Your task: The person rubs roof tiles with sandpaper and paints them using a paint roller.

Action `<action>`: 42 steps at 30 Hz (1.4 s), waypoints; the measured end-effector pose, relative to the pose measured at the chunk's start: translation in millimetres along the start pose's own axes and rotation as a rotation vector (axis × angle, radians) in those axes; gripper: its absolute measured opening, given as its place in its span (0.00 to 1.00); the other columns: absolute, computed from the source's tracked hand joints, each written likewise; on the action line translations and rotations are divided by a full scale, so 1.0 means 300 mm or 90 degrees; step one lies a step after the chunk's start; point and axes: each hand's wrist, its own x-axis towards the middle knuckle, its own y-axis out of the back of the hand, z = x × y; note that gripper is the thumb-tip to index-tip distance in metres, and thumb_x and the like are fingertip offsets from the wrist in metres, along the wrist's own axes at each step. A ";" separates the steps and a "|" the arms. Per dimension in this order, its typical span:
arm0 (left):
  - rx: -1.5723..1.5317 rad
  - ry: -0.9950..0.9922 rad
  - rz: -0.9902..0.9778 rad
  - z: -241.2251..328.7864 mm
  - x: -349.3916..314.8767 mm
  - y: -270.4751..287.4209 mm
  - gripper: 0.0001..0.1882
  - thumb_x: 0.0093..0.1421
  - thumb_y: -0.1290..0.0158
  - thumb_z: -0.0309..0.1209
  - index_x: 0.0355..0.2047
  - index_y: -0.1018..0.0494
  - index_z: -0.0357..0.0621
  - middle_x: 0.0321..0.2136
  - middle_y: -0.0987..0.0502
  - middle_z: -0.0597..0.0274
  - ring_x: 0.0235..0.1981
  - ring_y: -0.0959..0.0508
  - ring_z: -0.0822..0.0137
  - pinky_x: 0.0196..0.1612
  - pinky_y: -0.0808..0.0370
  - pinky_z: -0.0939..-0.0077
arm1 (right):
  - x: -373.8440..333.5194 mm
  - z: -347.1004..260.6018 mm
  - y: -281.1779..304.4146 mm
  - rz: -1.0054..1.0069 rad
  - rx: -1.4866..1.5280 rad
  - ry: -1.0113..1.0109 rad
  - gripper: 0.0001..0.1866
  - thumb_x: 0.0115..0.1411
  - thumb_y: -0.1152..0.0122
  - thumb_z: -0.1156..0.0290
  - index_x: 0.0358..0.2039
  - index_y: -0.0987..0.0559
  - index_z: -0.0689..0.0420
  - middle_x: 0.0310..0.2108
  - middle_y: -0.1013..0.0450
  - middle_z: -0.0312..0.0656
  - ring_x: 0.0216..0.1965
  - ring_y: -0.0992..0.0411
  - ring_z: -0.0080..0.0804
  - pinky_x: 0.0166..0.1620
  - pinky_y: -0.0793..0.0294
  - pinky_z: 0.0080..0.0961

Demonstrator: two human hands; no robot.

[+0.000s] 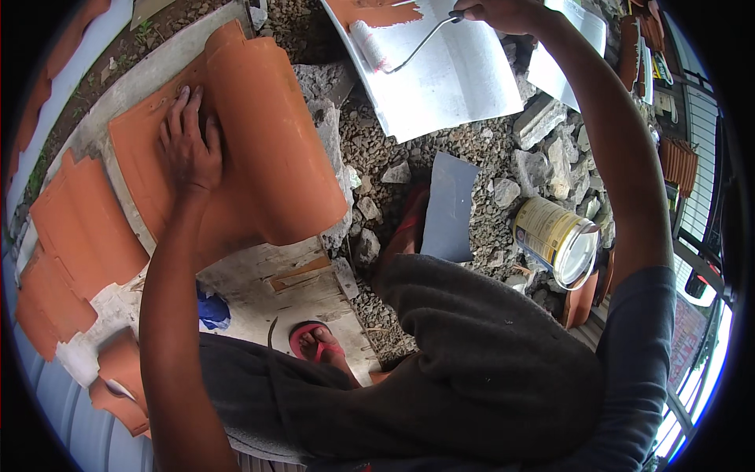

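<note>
My left hand [191,145] lies flat with fingers apart on a large orange roof tile [283,149], beside its raised rounded ridge. Far off at the top, my right hand [503,14] grips the handle of a paint roller [371,47]. The roller's sleeve is pale with reddish smears and rests on a shiny metal sheet [464,90]. Orange paint [385,12] covers the sheet's far end with a ragged edge; its nearer part is bare silver. The far end of the sheet is cut off by the picture's top edge.
A yellow-labelled paint bucket [543,228] leans among broken concrete [550,165] at the right. A grey flat piece [450,204] lies on gravel near my foot. More orange tiles [86,220] lie at the left, a crumpled blue thing [212,311] nearby. Another metal sheet [578,51] stands far right.
</note>
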 end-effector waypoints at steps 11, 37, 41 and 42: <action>-0.031 -0.031 0.033 0.001 0.012 -0.020 0.27 0.68 0.50 0.38 0.68 0.32 0.55 0.68 0.33 0.63 0.67 0.33 0.53 0.68 0.38 0.54 | -0.009 -0.043 0.014 0.066 0.130 -0.078 0.14 0.69 0.41 0.64 0.50 0.13 0.50 0.53 0.20 0.47 0.56 0.25 0.46 0.62 0.29 0.42; -0.036 -0.022 0.027 -0.005 0.019 0.005 0.27 0.69 0.51 0.38 0.68 0.32 0.54 0.69 0.34 0.61 0.68 0.34 0.54 0.69 0.40 0.54 | 0.061 0.261 0.136 -0.028 -0.308 -0.027 0.24 0.59 0.45 0.73 0.54 0.15 0.42 0.59 0.22 0.39 0.62 0.28 0.41 0.64 0.31 0.44; -0.056 -0.032 0.030 0.016 0.015 -0.035 0.27 0.70 0.53 0.38 0.69 0.33 0.54 0.69 0.34 0.61 0.68 0.35 0.53 0.70 0.41 0.54 | 0.066 -0.005 0.139 -0.092 0.008 -0.229 0.19 0.69 0.49 0.68 0.55 0.16 0.44 0.55 0.20 0.43 0.57 0.24 0.44 0.61 0.27 0.51; -0.067 -0.036 0.032 0.027 0.025 -0.037 0.26 0.72 0.55 0.38 0.69 0.34 0.53 0.70 0.35 0.60 0.69 0.36 0.53 0.71 0.42 0.54 | 0.076 -0.004 0.143 -0.083 -0.064 -0.149 0.18 0.70 0.51 0.69 0.54 0.16 0.45 0.51 0.19 0.46 0.52 0.21 0.45 0.57 0.24 0.52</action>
